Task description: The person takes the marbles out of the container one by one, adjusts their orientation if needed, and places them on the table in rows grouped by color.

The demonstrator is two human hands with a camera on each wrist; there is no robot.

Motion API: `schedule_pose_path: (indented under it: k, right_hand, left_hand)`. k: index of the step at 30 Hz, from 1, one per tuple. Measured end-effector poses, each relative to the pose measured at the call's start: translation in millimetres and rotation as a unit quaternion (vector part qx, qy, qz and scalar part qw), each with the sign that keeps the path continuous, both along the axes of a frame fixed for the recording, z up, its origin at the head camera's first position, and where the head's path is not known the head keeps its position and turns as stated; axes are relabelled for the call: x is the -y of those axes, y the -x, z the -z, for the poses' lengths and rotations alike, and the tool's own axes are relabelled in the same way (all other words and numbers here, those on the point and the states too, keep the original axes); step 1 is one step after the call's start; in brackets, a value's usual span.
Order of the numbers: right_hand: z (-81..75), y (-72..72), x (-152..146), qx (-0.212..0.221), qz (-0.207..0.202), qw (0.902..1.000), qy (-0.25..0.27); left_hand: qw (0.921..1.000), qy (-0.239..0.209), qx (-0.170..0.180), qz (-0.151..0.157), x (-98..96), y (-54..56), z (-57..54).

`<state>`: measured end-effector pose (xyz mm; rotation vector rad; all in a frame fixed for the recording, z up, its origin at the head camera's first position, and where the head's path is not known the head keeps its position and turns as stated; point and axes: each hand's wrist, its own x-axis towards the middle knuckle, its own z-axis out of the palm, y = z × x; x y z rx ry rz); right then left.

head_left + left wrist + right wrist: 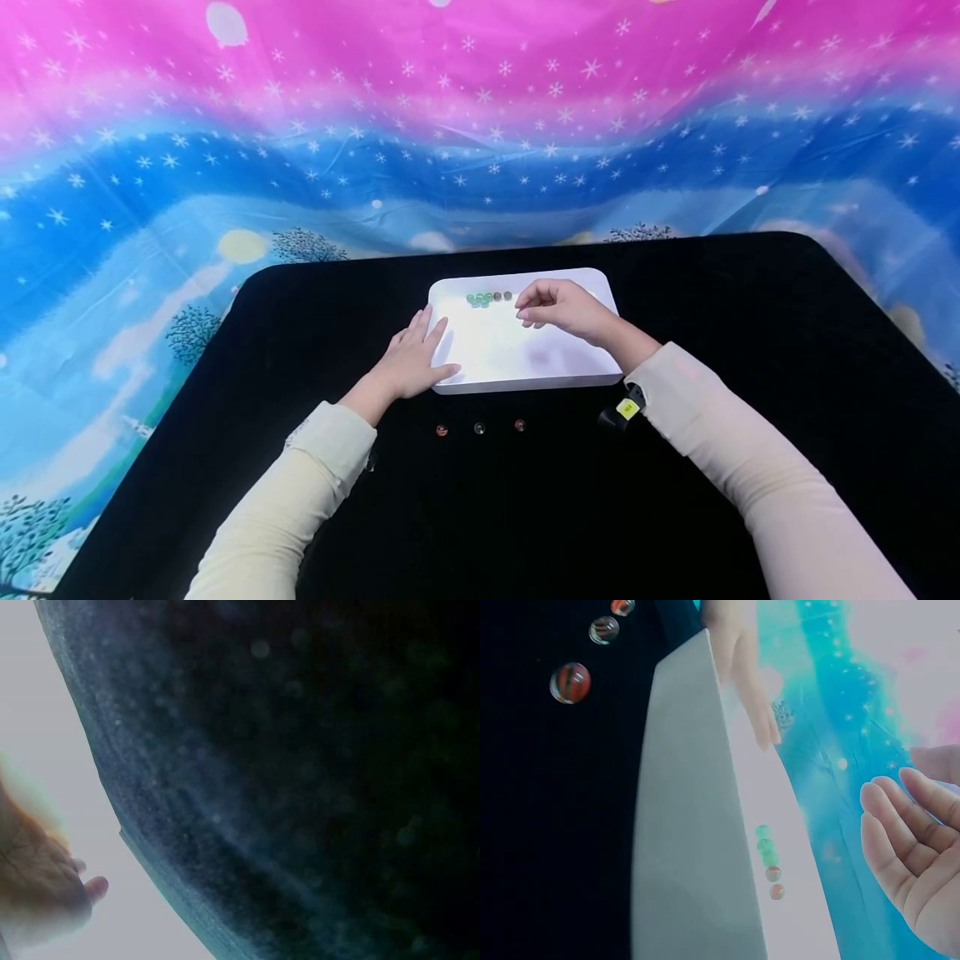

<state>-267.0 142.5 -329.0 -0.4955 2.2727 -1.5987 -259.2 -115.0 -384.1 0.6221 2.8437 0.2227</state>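
A white rectangular tray (517, 350) holds a cluster of green glass marbles (480, 298), with two brown-orange marbles (502, 296) to their right. My left hand (408, 358) rests at the tray's left edge, fingers spread and thumb over the near-left corner. Above the tray, just right of the marbles, hovers my right hand (558, 310) with loosely bent fingers. In the right wrist view, the thumb (937, 763) is near the forefinger, and no marble shows between them. The left wrist view shows only part of a hand (45, 885) against a bright surface.
Three loose marbles (480, 428) lie in a spaced row on the black tabletop (480, 517), in front of the tray. A black wrist strap with a yellow label (627, 408) is on the right wrist. Behind the table hangs a pink and blue patterned cloth (480, 125).
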Motion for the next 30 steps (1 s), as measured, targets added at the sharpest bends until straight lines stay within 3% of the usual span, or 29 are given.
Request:
schedule_pose_path:
  k: [14, 30]
  right_hand:
    - [-8.9, 25.7, 4.7, -0.015, 0.021, 0.9995, -0.019]
    - [-3.4, 59.8, 9.2, 0.027, 0.086, 0.9953, -0.037]
  left_hand:
    - [1.0000, -0.001, -0.006, -0.004, -0.5, -1.7, -1.9]
    - [0.9999, -0.011, -0.001, -0.003, 1.1, 0.0, -0.1]
